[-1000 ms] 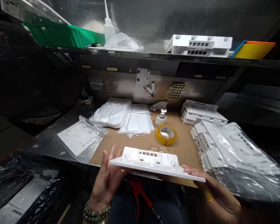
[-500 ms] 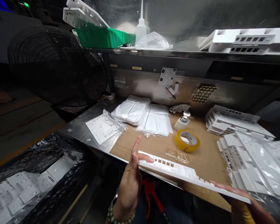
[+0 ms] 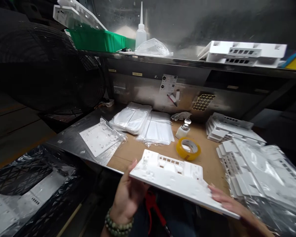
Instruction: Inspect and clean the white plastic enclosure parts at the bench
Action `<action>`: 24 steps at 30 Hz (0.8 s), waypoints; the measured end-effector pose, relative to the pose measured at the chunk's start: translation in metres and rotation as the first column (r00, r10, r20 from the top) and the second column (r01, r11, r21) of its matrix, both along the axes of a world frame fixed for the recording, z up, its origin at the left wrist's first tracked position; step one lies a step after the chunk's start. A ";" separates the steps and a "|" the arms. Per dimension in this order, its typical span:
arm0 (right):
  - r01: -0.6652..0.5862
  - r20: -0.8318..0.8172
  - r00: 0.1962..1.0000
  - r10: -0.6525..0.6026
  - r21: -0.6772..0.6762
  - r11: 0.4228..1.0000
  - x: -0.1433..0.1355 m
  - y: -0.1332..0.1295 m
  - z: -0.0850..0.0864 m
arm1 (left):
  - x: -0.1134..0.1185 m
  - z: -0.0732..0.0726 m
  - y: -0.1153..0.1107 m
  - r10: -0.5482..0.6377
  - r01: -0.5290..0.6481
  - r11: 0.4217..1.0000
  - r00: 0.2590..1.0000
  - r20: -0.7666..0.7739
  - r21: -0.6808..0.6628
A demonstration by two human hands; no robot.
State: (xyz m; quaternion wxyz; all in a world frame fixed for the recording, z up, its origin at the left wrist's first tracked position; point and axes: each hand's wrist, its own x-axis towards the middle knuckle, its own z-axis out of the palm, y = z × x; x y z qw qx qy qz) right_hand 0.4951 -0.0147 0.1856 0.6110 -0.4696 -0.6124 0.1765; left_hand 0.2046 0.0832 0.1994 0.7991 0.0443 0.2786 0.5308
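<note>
flat white moulded plastic panel (image 3: pixel 177 179) gripped by left hand (image 3: pixel 127 194) and right hand (image 3: pixel 233 207) over workbench's near edge (image 3: pixel 118 169), mid-inspection; steady turning needed next.

A yellow tape roll (image 3: pixel 188 148) lies beside a small dispenser bottle (image 3: pixel 183 129).

Dim room. Metal workbench (image 3: pixel 71 144) with brown cardboard mat (image 3: pixel 138 151). Steel shelf (image 3: pixel 187 62) above, grey wall (image 3: pixel 199 23) behind. Black fan (image 3: pixel 46 69) at left, dark floor (image 3: pixel 14 131).
</note>
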 end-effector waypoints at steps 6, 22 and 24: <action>-0.230 0.391 0.817 0.424 -0.452 0.862 0.023 0.057 0.033 | -0.029 -0.021 0.024 -0.261 0.152 0.944 0.889 0.377 0.294; 0.417 0.866 0.481 0.137 -0.363 0.833 0.043 0.233 0.024 | -0.073 0.000 0.019 -0.334 -0.006 0.719 0.874 0.353 0.694; 0.467 0.883 0.465 0.060 -0.303 0.831 0.050 0.242 0.039 | -0.073 -0.003 0.020 -0.317 -0.026 0.731 0.872 0.372 0.682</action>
